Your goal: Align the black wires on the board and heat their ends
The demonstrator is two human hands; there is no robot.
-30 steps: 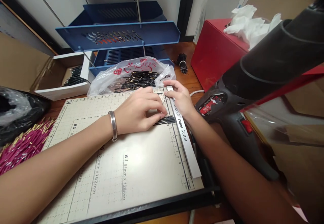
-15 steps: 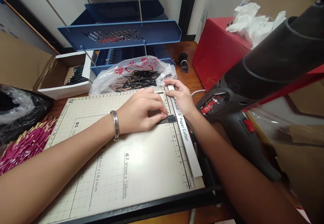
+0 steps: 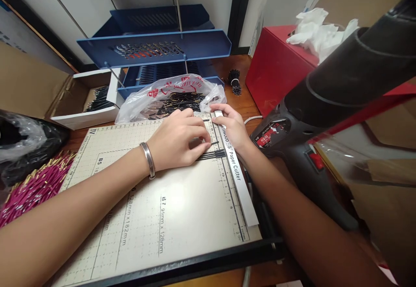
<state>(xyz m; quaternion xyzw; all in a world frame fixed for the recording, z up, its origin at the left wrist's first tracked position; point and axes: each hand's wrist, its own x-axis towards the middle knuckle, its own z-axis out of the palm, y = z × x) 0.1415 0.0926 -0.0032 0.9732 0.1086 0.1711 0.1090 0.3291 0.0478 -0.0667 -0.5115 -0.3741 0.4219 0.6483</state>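
Observation:
My left hand (image 3: 183, 137) is over the cutting board, thumb and forefinger pinched on a thin black cord (image 3: 214, 143) that points toward the white bar. Just below it, several more black cords (image 3: 211, 154) lie side by side with their ends at the bar. My right hand (image 3: 232, 127) is closed around the far end of the white bar (image 3: 240, 183), which is printed "Paper Cutter". Beneath both hands is the cream paper cutter board (image 3: 139, 209) with ruled size marks. Another short dark piece lies near my right thumb.
Behind the board, a clear plastic bag (image 3: 136, 105) holds many black cords. Magenta cords (image 3: 35, 187) are heaped at left, near a white box (image 3: 86, 116). Blue tiered trays (image 3: 156, 46) stand behind. A large black device (image 3: 331, 92) and a red box (image 3: 276, 62) crowd the right.
My left hand has shifted slightly left, and the pinched black cord now shows apart from the row of cords. My right hand has stayed at the bar's far end.

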